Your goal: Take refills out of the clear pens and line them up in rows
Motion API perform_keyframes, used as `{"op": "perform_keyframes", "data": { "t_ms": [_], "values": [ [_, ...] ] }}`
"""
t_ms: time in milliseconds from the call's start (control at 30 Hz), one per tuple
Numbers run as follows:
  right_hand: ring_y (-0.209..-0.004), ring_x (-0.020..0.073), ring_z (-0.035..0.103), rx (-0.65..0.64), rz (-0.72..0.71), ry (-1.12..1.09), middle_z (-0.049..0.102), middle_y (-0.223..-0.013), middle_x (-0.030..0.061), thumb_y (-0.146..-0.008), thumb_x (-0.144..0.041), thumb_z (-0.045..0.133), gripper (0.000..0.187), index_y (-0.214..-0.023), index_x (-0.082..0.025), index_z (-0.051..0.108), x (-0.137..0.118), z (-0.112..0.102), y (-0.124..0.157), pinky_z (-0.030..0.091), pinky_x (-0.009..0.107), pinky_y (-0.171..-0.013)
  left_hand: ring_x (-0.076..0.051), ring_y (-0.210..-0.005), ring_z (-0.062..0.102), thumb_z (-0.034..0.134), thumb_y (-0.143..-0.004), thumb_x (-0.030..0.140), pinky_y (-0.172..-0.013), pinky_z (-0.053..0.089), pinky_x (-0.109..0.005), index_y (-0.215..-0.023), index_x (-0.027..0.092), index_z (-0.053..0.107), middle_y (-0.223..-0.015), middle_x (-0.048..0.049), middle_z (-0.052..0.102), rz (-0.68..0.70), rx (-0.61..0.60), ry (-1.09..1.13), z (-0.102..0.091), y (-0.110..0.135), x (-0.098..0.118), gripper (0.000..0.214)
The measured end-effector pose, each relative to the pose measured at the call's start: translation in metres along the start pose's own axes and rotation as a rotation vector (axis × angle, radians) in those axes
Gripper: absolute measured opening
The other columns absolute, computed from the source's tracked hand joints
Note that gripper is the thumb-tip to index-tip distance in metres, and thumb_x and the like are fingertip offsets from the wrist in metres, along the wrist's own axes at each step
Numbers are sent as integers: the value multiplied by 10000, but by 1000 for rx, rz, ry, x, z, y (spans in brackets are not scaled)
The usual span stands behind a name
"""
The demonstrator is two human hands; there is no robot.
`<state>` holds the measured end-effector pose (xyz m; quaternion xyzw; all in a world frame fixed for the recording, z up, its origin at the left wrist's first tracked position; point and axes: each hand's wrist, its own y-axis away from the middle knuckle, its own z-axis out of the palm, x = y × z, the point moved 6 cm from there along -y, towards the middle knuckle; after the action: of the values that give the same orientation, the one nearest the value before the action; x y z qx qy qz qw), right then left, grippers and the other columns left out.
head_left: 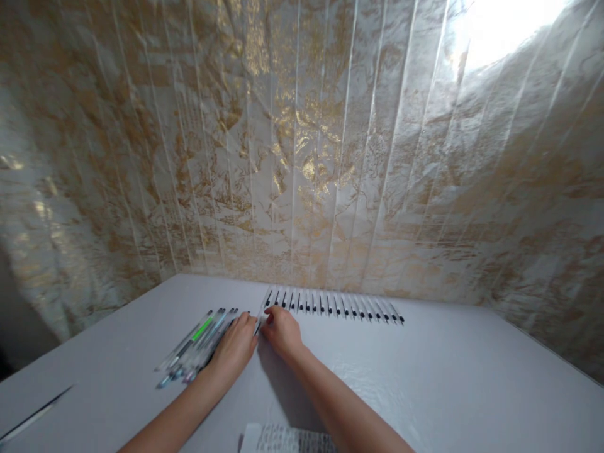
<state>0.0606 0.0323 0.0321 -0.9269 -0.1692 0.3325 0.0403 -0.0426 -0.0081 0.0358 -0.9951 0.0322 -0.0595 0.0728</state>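
Observation:
On the white table, a slim clear pen with a dark core is between my two hands, partly covered by fingers. My left hand closes its fingertips on the pen's left side, its palm beside a loose bundle of pens. From the other side my right hand has thumb and index finger curled in a pinch at the same pen. Beyond the hands runs a row of clear pens with dark tips, set side by side at even gaps. One bundled pen shows a bright green section.
A single pen lies apart at the left front. Paper covered in handwriting sits at the near edge, partly under my right forearm. A shiny gold and silver patterned curtain hangs behind the white table.

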Motion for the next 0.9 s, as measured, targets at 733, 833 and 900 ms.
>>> {"op": "perform_keyframes", "data": {
  "t_ms": [733, 833, 900],
  "values": [
    [-1010, 201, 623, 21, 22, 48, 697, -1078, 79, -769, -183, 604, 315, -1073, -184, 687, 0, 4, 0, 430, 253, -787, -226, -1080, 587, 477, -842, 52, -959, 419, -317, -1084, 121, 597, -1124, -124, 600, 18, -9, 9, 2, 1, -1, 278],
    [-1015, 200, 622, 19, 22, 43, 703, -1070, 77, -767, -172, 597, 313, -1065, -183, 692, -1, 3, 1, 429, 249, -791, -226, -1093, 580, 467, -848, 54, -965, 413, -320, -1080, 138, 598, -1132, -118, 599, 15, -12, 6, 2, 0, -2, 280],
    [-1017, 203, 622, 18, 24, 38, 705, -1065, 79, -763, -166, 595, 314, -1060, -182, 696, -1, 3, 1, 428, 252, -796, -226, -1097, 577, 464, -852, 59, -969, 408, -319, -1090, 131, 594, -1135, -124, 596, 18, -11, 6, 2, 0, -2, 281]
  ]
}}
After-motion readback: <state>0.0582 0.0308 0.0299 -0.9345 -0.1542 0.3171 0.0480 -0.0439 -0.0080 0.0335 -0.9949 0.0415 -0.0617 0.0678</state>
